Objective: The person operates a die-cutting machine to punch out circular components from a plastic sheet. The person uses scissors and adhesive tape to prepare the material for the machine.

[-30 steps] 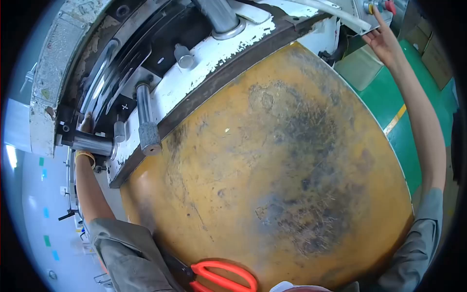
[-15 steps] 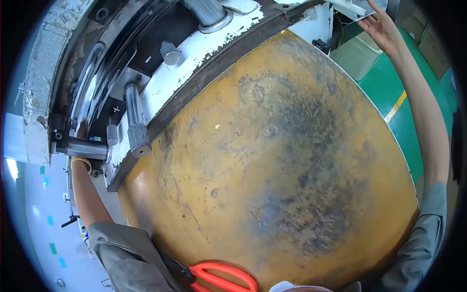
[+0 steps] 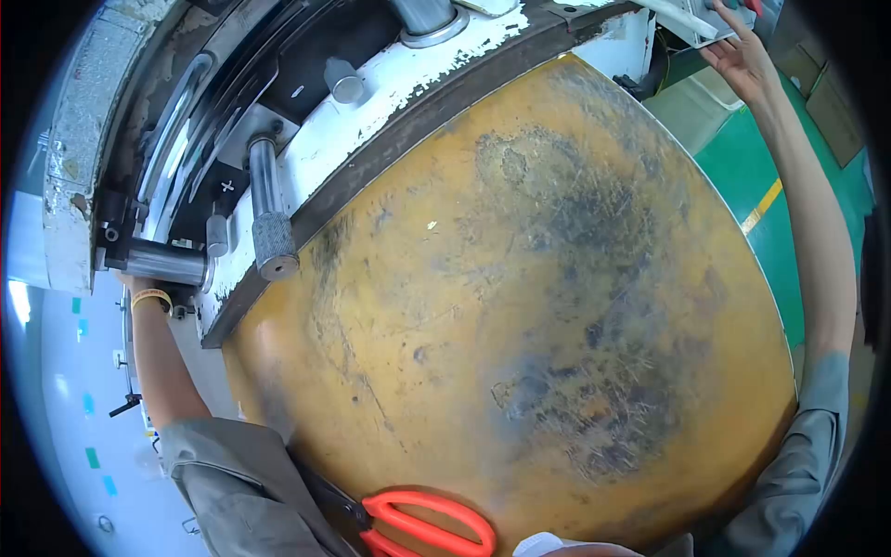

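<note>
Past the counter's (image 3: 390, 297) far corner, the empty right grip (image 3: 745, 69) is touching the button box (image 3: 703, 11), fingers apart; a steel post (image 3: 167, 263) is hiding the left grip (image 3: 137, 282), state unclear.

A small white cross-shaped mark (image 3: 227, 187) shows on a black panel (image 3: 238, 178).

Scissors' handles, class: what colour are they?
The scissors' handles are bright red-orange, best seen at the head view's bottom edge.
</note>
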